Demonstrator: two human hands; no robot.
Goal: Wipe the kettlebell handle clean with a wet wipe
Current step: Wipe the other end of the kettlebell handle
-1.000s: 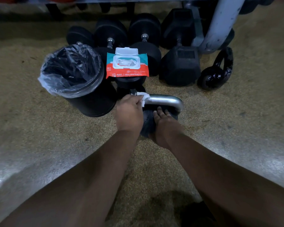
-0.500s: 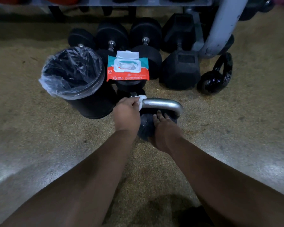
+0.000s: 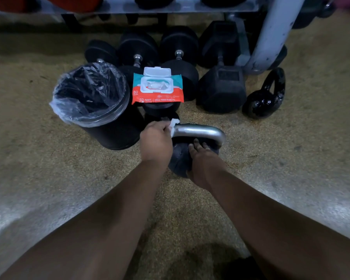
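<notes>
A dark kettlebell [image 3: 180, 158] with a shiny steel handle [image 3: 200, 131] stands on the floor in front of me. My left hand [image 3: 155, 141] is closed around the handle's left end with a white wet wipe [image 3: 173, 125] bunched under its fingers. Most of the wipe is hidden by the hand. My right hand [image 3: 203, 162] lies on the kettlebell's round body, its fingers spread just below the handle. A pack of wet wipes [image 3: 157, 87] with its flip lid up rests on a dumbbell behind the kettlebell.
A black bin [image 3: 101, 110] lined with clear plastic stands just left of the kettlebell. Several black dumbbells [image 3: 220, 77] lie in a row behind. A second, glossy kettlebell [image 3: 265, 98] sits at the right, by a grey rack post [image 3: 271, 31].
My left hand with the wipe has slid slightly left along the handle toward its left bend. The right hand stays on the kettlebell body. The view has tilted a little.
</notes>
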